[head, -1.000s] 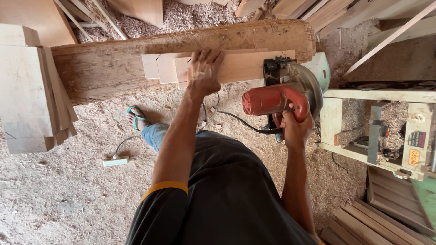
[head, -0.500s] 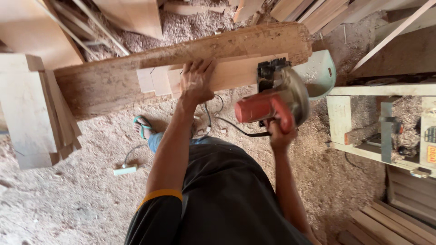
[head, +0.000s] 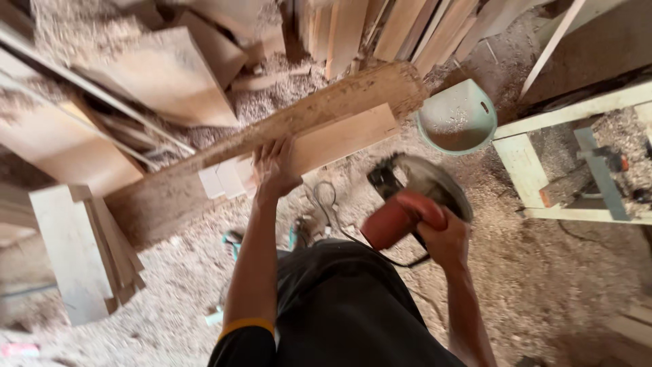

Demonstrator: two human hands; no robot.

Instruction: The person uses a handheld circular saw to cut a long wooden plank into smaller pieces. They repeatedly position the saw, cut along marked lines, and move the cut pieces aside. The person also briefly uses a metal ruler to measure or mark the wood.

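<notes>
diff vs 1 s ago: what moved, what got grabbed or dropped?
Right hand has pulled the red circular saw off the pale board, back toward the body. Nothing grabbed or released. Left hand still presses the board on the rough beam; the pale green bucket stays put.

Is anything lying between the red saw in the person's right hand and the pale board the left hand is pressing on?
Nothing solid. The saw, held in the right hand, hangs off the board, which the left hand presses down. Between them show only sawdust floor and a loop of cord.
</notes>
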